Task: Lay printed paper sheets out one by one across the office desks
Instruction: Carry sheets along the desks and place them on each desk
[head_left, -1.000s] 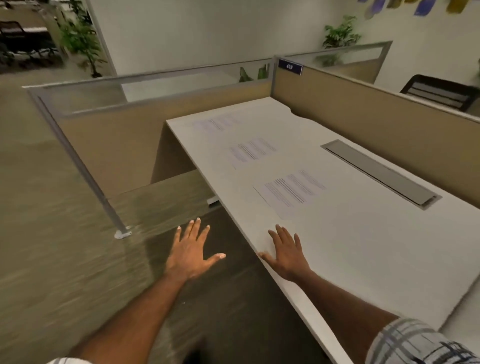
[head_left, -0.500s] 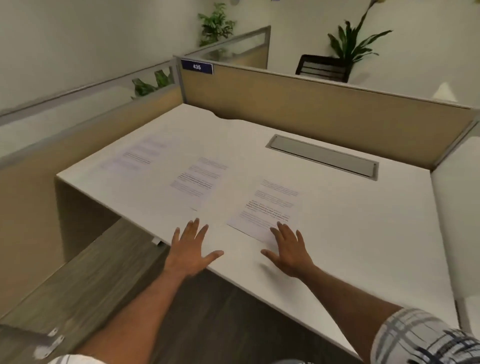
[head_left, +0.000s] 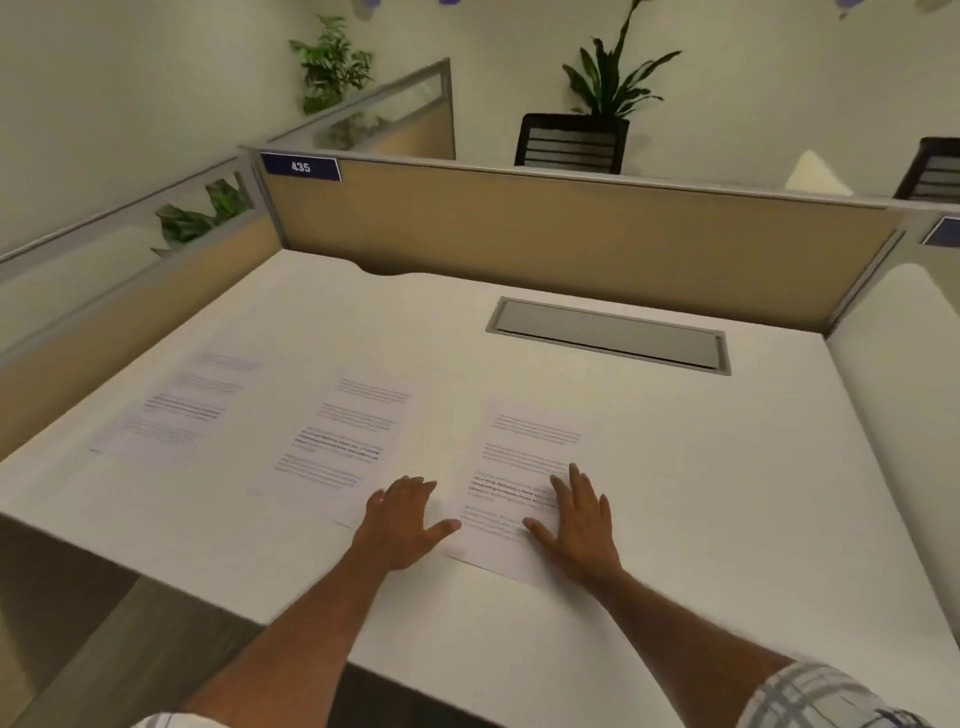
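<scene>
Both hands are spread flat with straight fingers, gripping nothing. The right hand (head_left: 582, 525) lies on the lower right part of the nearest printed sheet (head_left: 514, 467). The left hand (head_left: 400, 519) is beside it on the white desk (head_left: 701, 493), its thumb tip at that sheet's left edge. Just left of the left hand lies a second sheet (head_left: 343, 441), and a third sheet (head_left: 182, 405) lies further left. Beyond the right hand's fingertips, a grey cable flap (head_left: 608, 335) sits near the tan partition (head_left: 571, 234).

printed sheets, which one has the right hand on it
The rightmost sheet: the right hand lies flat on its right side. The middle sheet and the leftmost sheet lie further left, clear of that hand.
</scene>
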